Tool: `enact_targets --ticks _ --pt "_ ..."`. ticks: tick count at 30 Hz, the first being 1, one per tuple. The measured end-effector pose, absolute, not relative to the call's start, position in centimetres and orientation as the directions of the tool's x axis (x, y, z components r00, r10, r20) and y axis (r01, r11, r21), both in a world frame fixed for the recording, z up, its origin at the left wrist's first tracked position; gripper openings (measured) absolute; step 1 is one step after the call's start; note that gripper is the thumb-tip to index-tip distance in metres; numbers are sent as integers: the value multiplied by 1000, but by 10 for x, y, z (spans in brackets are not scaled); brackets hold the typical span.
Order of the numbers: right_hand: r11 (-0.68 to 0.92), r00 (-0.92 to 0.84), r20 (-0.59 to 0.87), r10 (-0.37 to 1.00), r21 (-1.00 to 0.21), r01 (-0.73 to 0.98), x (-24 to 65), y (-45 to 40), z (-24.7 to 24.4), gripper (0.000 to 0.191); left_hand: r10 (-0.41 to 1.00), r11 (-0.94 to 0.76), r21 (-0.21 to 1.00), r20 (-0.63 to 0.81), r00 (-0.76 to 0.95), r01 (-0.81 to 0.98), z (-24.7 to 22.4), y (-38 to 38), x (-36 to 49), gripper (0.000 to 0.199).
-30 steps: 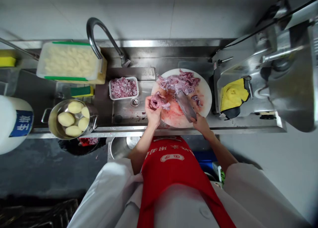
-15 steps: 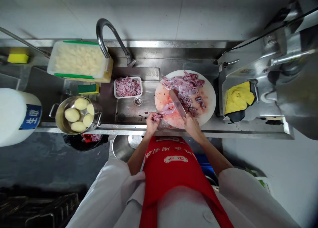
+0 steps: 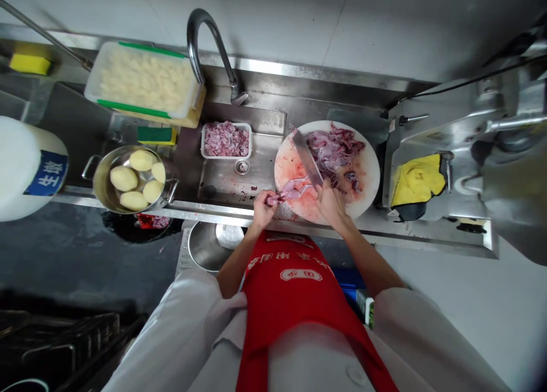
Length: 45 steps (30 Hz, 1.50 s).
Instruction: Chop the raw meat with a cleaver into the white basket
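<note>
A round white cutting board (image 3: 367, 152) stained with red lies over the right part of the sink. My left hand (image 3: 264, 209) is closed on one end of a skinned piece of meat (image 3: 294, 188), which stretches onto the board's left front. My right hand (image 3: 331, 203) grips a cleaver (image 3: 308, 161) by its handle; the blade points up and left, just above that piece. A heap of dark pink meat (image 3: 335, 147) lies at the back of the board. To the left, a white basket (image 3: 249, 142) in the sink holds small chopped meat.
A faucet (image 3: 213, 30) arches behind the sink. On the left are a lidded box (image 3: 145, 84), a sponge (image 3: 156, 135), a pot (image 3: 102, 181) of potatoes and a white tub (image 3: 25, 170). A machine with a yellow cloth (image 3: 416, 178) stands right.
The view has shifted and tilted. The cleaver's blade has swung away from the heap, towards the board's left side. Both hands keep their holds.
</note>
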State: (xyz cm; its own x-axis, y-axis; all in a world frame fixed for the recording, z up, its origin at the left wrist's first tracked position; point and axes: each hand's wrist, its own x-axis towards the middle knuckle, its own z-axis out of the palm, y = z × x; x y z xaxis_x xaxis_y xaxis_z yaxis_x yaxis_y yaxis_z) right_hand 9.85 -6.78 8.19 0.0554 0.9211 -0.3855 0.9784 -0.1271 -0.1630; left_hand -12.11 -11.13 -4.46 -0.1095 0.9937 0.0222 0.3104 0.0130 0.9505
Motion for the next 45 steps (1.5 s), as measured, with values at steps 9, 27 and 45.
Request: enact_targets --ticks 9,27,45 --pt "-175 37 -509 860 -226 958 90 -62 50 29 991 -135 893 124 56 429 -39 -101 -112 27" --pt "-123 38 -514 857 -132 984 106 -95 66 28 971 -238 805 203 125 544 -44 -82 -78 23" --pt "-75 1 -431 902 -156 985 94 -79 93 38 971 -234 814 170 168 532 -48 -95 -104 23"
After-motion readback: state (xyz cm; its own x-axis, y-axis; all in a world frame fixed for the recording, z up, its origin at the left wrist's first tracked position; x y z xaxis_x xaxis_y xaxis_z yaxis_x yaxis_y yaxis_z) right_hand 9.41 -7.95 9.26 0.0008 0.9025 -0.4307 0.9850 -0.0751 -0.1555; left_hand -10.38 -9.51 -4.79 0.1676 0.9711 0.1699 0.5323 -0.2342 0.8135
